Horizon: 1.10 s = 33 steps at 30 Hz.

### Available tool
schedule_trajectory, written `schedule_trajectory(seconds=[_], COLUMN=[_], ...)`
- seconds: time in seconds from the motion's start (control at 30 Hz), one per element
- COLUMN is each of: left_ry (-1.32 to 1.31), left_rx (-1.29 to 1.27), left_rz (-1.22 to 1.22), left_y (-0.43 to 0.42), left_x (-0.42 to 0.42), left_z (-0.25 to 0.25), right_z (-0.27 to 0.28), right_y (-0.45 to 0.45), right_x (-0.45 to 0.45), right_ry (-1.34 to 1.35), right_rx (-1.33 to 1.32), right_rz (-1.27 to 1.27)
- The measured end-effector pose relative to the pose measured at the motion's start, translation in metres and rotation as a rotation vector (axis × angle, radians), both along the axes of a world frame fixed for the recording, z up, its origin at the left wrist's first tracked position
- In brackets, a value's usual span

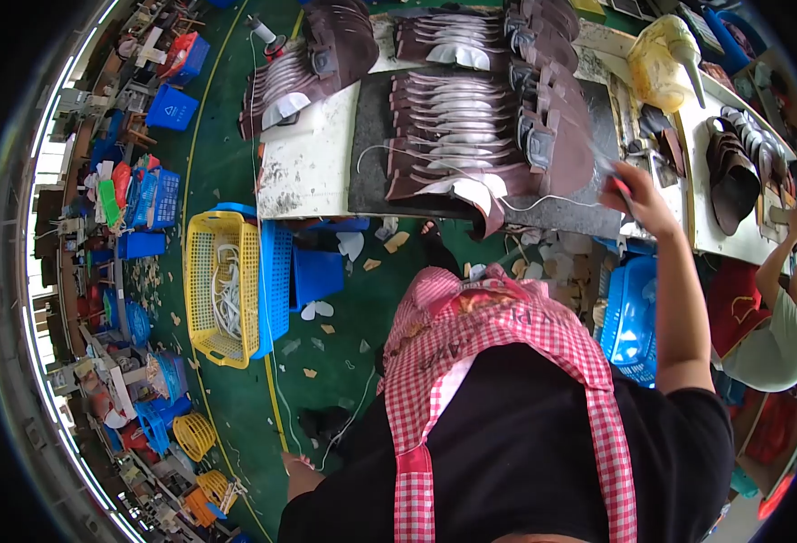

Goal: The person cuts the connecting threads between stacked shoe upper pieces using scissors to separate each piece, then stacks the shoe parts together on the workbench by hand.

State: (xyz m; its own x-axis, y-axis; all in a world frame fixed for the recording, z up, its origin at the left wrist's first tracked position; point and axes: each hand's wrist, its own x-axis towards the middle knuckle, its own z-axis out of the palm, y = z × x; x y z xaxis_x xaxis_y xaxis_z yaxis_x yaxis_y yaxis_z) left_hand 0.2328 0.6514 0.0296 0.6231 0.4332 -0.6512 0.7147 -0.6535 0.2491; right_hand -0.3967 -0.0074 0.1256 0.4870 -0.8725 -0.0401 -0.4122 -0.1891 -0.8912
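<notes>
My right hand (645,201) is closed around a slim tool with a red handle (621,188), held over the bench's right part; its far end is blurred. Beside it, brown shoe uppers (557,167) with pale silvery linings lie overlapped in a row on a dark board (371,181). A loose white cord (557,198) trails across the nearest uppers. Low on the left, my left hand (298,472) is partly hidden by my body. Its fingers look pinched on a thin white cord (278,398), which runs up along the bench's left end.
More uppers (337,45) lie at the back of the bench (303,181). A yellow jug (665,63) stands at right. Yellow (195,299) and blue (275,271) baskets stand left on the scrap-strewn floor. A spool (263,32) stands farther back. Another person (769,339) works at right.
</notes>
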Motion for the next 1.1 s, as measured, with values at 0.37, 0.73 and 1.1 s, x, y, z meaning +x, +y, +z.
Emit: schedule_trajectory(seconds=[0.37, 0.73, 1.1], left_ry=[-0.254, 0.025, 0.130], left_rx=[-1.151, -1.350, -0.978], left_rz=[-1.510, -1.898, -1.875], left_y=[-0.484, -0.589, -0.617], left_x=[-0.212, -0.240, -0.113], left_z=[0.137, 0.148, 0.164], right_z=[0.021, 0.040, 0.036], right_y=[0.060, 0.013, -0.015], right_x=[0.261, 0.130, 0.071], right_ry=[-0.279, -0.283, -0.427], right_rx=[0.212, 0.379, 0.723], right_rz=[0.435, 0.235, 0.092])
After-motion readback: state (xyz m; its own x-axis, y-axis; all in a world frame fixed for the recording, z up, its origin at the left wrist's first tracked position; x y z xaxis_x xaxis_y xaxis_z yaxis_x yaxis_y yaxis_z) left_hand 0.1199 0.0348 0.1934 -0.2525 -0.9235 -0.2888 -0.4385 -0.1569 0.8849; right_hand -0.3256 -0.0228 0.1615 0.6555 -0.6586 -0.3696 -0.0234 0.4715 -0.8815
